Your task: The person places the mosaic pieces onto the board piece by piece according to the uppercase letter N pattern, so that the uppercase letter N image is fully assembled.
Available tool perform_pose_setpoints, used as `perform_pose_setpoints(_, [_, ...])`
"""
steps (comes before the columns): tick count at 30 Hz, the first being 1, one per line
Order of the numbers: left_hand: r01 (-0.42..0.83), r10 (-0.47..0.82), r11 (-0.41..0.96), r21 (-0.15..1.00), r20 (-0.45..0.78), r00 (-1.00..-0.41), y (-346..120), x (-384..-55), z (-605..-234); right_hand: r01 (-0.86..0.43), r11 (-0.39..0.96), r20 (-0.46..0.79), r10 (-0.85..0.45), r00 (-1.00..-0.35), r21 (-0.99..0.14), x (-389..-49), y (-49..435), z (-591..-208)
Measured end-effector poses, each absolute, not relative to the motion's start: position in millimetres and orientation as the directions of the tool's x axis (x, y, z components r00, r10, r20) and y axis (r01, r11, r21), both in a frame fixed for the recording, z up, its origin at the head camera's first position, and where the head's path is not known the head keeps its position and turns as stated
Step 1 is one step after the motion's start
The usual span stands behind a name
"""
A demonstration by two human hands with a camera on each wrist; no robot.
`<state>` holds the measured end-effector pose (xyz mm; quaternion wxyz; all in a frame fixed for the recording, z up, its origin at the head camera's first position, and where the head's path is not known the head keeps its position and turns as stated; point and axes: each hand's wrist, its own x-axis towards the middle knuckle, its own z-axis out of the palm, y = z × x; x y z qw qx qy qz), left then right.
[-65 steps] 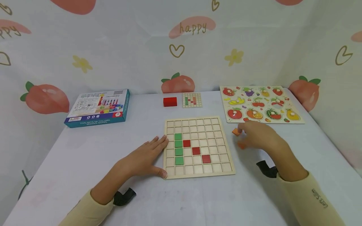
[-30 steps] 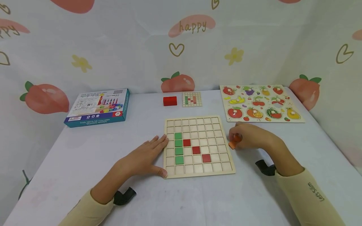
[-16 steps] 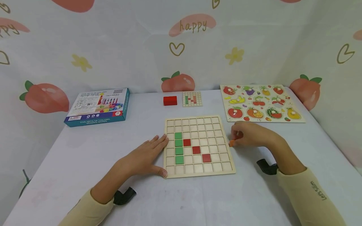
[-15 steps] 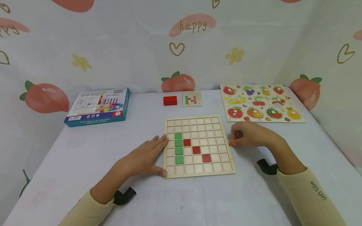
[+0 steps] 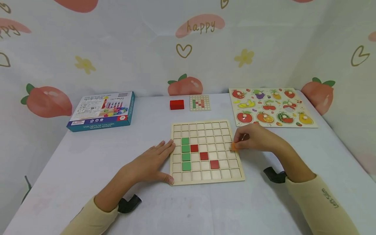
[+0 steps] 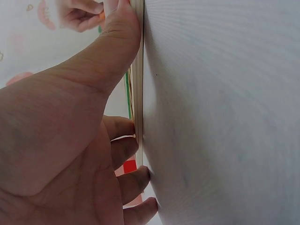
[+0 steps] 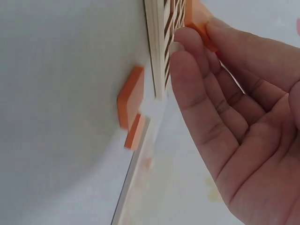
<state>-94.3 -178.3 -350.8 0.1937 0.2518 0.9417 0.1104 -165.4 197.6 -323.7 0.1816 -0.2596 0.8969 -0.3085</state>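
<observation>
My left hand [image 5: 147,166] rests flat with fingers spread, fingertips and thumb touching the left edge of the wooden grid board [image 5: 209,132]. A column of green tiles [image 5: 186,157] and a diagonal of three red tiles [image 5: 204,156] sit in its cells. Over the board's right edge, my right hand [image 5: 257,138] pinches an orange tile [image 5: 233,146] between thumb and fingers. In the right wrist view this orange tile [image 7: 198,19] tilts beside the board's cells. Two more orange tiles, one larger-looking [image 7: 131,98] and one partly behind it [image 7: 135,132], lie on the table near the board.
At the back stand a red block [image 5: 176,104] and a small pattern card [image 5: 199,103] printed with a coloured grid. A fruit peg puzzle [image 5: 278,106] lies back right. The blue-edged toy box [image 5: 101,111] lies back left.
My right hand has come from the table at the right, leftward to the board's right edge, pinching an orange tile. My left hand has stayed in place.
</observation>
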Motion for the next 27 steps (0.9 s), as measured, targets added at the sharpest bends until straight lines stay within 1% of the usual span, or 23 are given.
perform_pose_setpoints(4, [0.429,0.515,0.85,0.306,-0.312,-0.798,-178.6,-93.9,-349.8,-0.321,0.675,-0.19,-0.569,-0.8,-0.665,-163.7,183.7,-325.2])
perform_pose_setpoints(10, [0.431,0.519,0.847,0.31,-0.309,-0.797,-179.0,-93.5,-350.8,-0.327,0.669,-0.208,-0.589,-0.781,-0.668,-160.6,158.1,-326.5])
perform_pose_setpoints(15, [0.443,0.526,0.844,0.303,-0.302,-0.795,-179.0,-93.4,-352.6,-0.349,0.66,-0.207,-0.612,-0.763,-0.665,-159.4,141.5,-330.0])
perform_pose_setpoints(19, [0.445,0.526,0.844,0.3,-0.299,-0.796,-178.9,-93.5,-352.3,-0.379,0.647,-0.179,-0.627,-0.758,-0.662,-158.6,134.5,-332.6])
perform_pose_setpoints(25, [0.438,0.52,0.848,0.299,-0.305,-0.798,-178.3,-93.9,-351.5,-0.416,0.671,-0.168,-0.626,-0.762,-0.614,-155.7,128.7,-332.9])
perform_pose_setpoints(27, [0.437,0.519,0.848,0.3,-0.305,-0.798,-178.4,-93.8,-351.1,-0.435,0.671,-0.165,-0.637,-0.753,-0.601,-154.5,128.2,-333.2])
